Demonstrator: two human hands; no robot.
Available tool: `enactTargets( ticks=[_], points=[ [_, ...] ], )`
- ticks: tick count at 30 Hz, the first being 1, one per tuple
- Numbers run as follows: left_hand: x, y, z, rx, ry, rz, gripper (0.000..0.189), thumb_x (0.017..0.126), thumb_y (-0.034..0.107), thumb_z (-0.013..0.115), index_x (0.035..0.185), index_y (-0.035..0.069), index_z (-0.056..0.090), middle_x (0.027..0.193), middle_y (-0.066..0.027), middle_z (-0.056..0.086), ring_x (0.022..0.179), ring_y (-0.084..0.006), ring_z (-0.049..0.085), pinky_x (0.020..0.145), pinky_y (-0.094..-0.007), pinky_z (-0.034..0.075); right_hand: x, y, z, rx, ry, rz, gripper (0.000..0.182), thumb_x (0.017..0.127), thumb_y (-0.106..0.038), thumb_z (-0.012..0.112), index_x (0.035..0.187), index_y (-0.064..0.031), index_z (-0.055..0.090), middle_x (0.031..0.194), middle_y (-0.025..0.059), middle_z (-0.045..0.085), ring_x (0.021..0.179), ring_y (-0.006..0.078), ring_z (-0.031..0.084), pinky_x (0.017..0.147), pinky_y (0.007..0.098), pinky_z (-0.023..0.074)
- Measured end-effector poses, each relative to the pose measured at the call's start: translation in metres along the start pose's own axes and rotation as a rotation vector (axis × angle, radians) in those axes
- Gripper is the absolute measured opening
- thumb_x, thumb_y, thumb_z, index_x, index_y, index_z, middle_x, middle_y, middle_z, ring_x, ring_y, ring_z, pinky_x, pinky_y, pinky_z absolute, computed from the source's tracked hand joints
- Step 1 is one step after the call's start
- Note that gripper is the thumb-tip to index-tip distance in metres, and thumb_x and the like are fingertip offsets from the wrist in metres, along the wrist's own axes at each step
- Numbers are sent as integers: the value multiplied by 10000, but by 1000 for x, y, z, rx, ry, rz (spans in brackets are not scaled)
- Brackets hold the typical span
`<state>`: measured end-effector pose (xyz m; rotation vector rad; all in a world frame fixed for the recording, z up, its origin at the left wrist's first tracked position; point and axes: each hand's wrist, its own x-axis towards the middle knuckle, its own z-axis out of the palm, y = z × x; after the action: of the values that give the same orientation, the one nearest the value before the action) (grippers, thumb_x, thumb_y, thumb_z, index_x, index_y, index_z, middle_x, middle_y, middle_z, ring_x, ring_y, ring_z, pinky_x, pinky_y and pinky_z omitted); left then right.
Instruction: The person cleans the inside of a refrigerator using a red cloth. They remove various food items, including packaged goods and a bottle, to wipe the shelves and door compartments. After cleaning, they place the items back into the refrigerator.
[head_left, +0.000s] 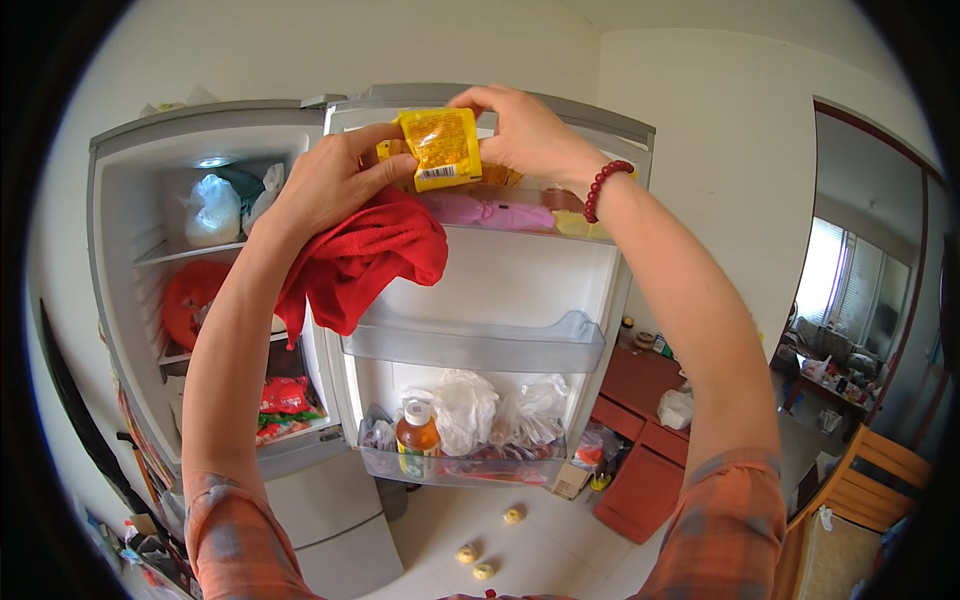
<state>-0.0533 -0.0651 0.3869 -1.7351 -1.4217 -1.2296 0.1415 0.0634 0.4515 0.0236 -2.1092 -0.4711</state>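
Observation:
Both hands are raised at the top shelf (525, 210) of an open refrigerator door. My left hand (337, 176) grips a yellow plastic packet (442, 150) between thumb and fingers, and a red cloth (367, 255) hangs below that same hand. Beside the packet's right edge is my right hand (517, 135), its fingertips partly hidden behind the packet, so its hold is unclear. Pink and yellow packages lie in the top shelf. The middle door shelf (480, 345) is transparent. The bottom one holds a bottle of amber liquid (418, 439) and white plastic bags (465, 412).
The refrigerator compartment at left holds a knotted plastic bag (214, 210) and red packages (285, 395). Several small yellowish items (466, 554) lie on the floor. A red desk (641, 480) stands right of the door, and a wooden chair (870, 472) is at far right.

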Motion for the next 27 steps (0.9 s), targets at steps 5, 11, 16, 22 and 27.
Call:
enactTargets(
  ticks=[5,11,16,22,27],
  points=[
    [9,-12,3,3,-74,-6,370,909,379,635,1151,105,696,802,-109,679,712,-220,621,688,-338,496,12,-2,-1,458,-127,358,320,779,-44,638,1097,-49,672,934,94,695,870,270,666,747,347,530],
    [14,-4,6,94,-143,-18,309,881,370,668,1037,112,737,819,-98,678,722,-213,610,691,-336,494,19,20,10,-226,79,381,277,841,-65,609,1111,-107,655,920,88,707,862,241,687,699,373,534],
    [17,-9,6,179,-79,112,345,852,388,698,1000,77,708,944,-89,674,803,-255,633,734,-356,500,20,12,8,-493,-136,300,261,839,-128,600,1094,-108,651,963,154,694,945,352,649,765,466,517],
    [34,-4,13,159,-16,89,458,829,484,684,1014,66,663,912,-112,691,842,-276,658,742,-390,506,24,3,13,-282,-388,293,295,815,-101,548,1082,-15,639,968,200,690,945,377,643,787,449,502],
    [55,-27,12,-10,-159,27,451,798,467,733,960,48,690,855,-103,692,781,-231,648,710,-358,501,25,15,5,101,-357,341,444,817,-238,612,1186,8,601,1082,194,676,983,307,648,858,387,494]
  ],
)
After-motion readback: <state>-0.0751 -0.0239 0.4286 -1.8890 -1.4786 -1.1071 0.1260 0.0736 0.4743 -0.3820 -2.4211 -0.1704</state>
